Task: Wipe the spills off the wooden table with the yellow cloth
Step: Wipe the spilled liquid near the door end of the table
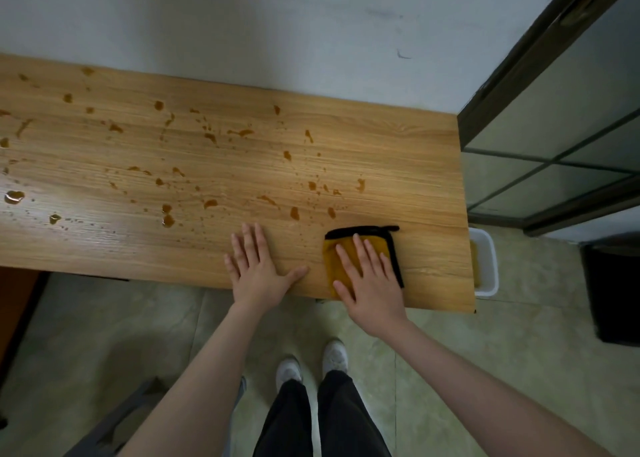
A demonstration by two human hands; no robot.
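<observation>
A folded yellow cloth [379, 246] with a black edge lies near the front right of the wooden table [415, 166]. My right hand [369, 276] presses flat on the cloth with straight, spread fingers. Left of it, my left hand [258, 266] rests flat on the bare wood near the front edge. Brown liquid spills [211, 137] are scattered over the middle and left of the table, with a larger puddle [14, 197] at the far left. Some drops [331, 212] lie just beyond the cloth.
A white bin [486, 266] holding something yellow stands on the floor past the table's right end. A dark-framed glass door [554, 138] is at the right, a black object [613, 290] on the floor beside it. A wall runs behind the table.
</observation>
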